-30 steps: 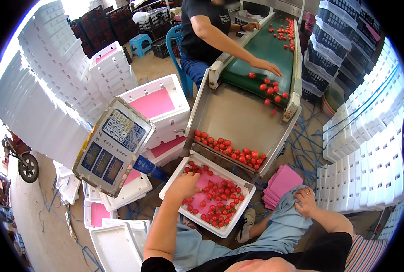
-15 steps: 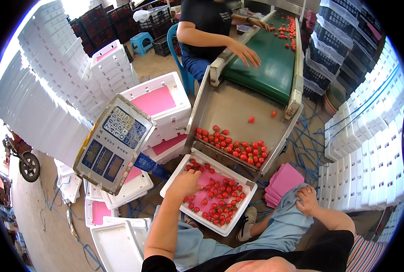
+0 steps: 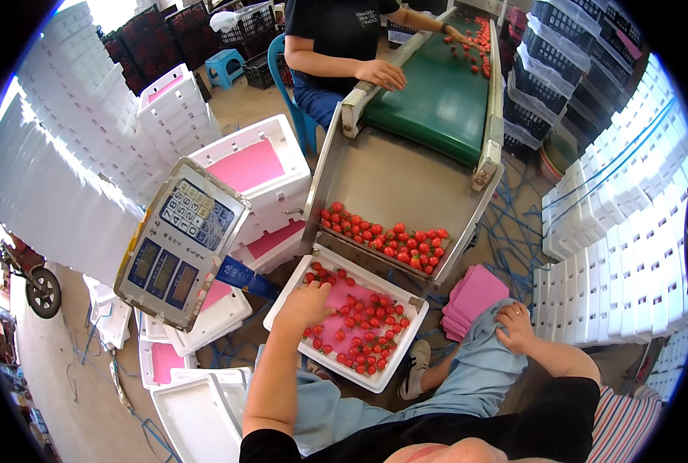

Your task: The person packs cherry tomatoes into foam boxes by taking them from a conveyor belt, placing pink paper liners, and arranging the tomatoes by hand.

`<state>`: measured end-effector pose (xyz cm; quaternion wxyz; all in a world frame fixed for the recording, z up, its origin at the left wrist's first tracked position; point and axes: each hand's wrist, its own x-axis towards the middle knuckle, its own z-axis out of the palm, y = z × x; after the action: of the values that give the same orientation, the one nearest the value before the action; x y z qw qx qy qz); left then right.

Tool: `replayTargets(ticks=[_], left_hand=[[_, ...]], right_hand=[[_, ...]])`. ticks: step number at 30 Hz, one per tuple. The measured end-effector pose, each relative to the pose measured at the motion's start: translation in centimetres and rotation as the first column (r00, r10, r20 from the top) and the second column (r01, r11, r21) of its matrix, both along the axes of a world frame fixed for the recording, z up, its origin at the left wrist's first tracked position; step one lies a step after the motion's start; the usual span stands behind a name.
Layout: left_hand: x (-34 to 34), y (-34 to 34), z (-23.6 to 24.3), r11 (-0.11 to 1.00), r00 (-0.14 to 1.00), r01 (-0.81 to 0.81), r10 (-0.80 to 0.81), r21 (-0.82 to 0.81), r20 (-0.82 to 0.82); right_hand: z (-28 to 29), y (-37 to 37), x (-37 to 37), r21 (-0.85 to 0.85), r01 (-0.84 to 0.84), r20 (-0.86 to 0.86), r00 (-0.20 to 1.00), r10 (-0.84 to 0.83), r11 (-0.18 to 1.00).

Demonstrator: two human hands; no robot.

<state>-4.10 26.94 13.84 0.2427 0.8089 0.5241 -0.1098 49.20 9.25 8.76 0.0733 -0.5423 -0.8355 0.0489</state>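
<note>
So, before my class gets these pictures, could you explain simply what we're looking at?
No robot here: a fisheye camera on a person's head looks down, so straight edges bend. Those are the person's own bare hands. The left hand is over a shallow, pink-lined white box holding small, round red tomatoes; whether it grips one is unclear. The right hand rests on the light-blue trousers. Beyond, more tomatoes lie in a flat metal tray below a green conveyor belt, with another person beside it.
</note>
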Motion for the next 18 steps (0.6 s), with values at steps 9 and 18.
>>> replayTargets(ticks=[9, 18], left_hand=[[0.0, -0.2, -0.3, 1.000, 1.000, 0.013, -0.013, 0.013, 0.009], [0.1, 0.0, -0.2, 0.998, 1.000, 0.026, -0.027, 0.057, 0.006]], right_hand=[[-0.2, -0.2, 0.2, -0.058, 0.036, -0.006, 0.999, -0.036, 0.998], [-1.6, 0.1, 0.9, -0.092, 0.040, -0.007, 0.999, -0.040, 0.995]])
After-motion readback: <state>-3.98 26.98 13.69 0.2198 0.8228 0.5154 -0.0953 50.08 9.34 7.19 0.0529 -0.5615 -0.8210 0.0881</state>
